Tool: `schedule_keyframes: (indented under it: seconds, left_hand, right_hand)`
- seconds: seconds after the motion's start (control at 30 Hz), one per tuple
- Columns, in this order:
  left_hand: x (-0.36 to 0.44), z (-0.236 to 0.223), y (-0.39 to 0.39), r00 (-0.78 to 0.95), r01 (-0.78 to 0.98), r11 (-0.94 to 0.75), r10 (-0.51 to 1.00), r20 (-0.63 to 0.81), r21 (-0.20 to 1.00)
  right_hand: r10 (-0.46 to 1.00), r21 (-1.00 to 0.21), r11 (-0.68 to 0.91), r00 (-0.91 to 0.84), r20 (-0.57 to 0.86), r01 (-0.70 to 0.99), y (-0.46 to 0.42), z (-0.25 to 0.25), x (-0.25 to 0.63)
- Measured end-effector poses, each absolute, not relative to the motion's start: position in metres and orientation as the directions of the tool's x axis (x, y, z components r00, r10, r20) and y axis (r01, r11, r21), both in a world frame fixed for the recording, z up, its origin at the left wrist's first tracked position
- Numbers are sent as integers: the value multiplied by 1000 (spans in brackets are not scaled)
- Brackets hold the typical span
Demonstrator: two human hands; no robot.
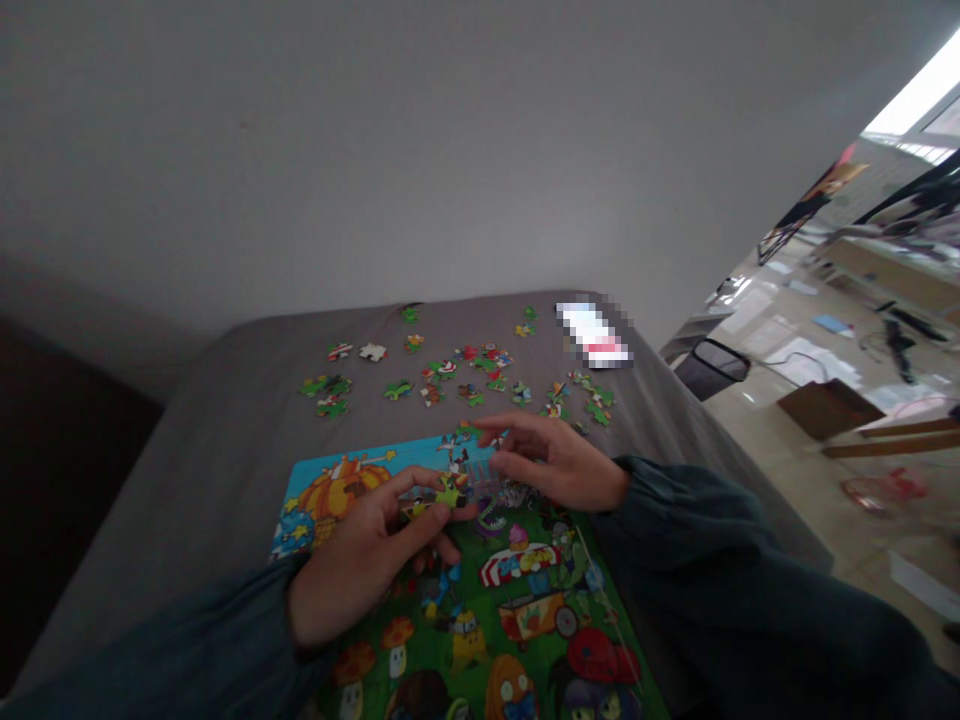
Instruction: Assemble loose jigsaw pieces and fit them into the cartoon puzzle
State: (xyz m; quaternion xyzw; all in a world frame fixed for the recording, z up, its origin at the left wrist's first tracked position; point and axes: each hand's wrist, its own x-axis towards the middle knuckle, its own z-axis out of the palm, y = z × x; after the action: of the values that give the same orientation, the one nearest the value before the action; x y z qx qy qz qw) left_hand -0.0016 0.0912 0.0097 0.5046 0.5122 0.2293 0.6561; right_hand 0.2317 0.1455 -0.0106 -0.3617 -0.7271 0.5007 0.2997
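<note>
My left hand [375,550] is over the picture board, with a green and yellow jigsaw puzzle piece [450,490] pinched between thumb and fingers. My right hand [559,460] hovers at the board's far edge, index finger stretched out and thumb apart from it. Its index fingertip is next to a small green puzzle piece [466,430]; whether they touch I cannot tell. Under both hands lies the jigsaw puzzle [450,655], a colourful cartoon scene with a blue sky strip and a pumpkin. My hands hide part of its upper middle.
Several loose pieces [399,389] are scattered beyond the board on the grey cloth-covered table [247,400]. A phone [592,335] with a bright, pixelated screen lies at the far right. A wall [450,180] rises behind. A black mesh bin [712,368] and a cardboard box [829,410] stand on the floor.
</note>
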Motion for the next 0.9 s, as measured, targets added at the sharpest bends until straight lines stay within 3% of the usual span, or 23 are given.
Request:
schedule_keyframes:
  seconds: [0.1,0.33,0.7,0.9]
  left_hand:
    - [-1,6,90,388,264,342,818,-424,902]
    - [-1,0,88,412,303,316,807,-423,899]
    - [-5,1,89,378,128,298,867,-324,946]
    - [-3,-3,86,416,35,342,850,-325,939]
  right_hand:
    - [746,-980,109,-665,-29,165,134,-7,224]
    - [770,-993,36,-637,-44,112,122,-10,213]
    - [751,-945,280,-652,106,168,121,2,216]
    - [772,-931,287,-630,85,225,119,3,214]
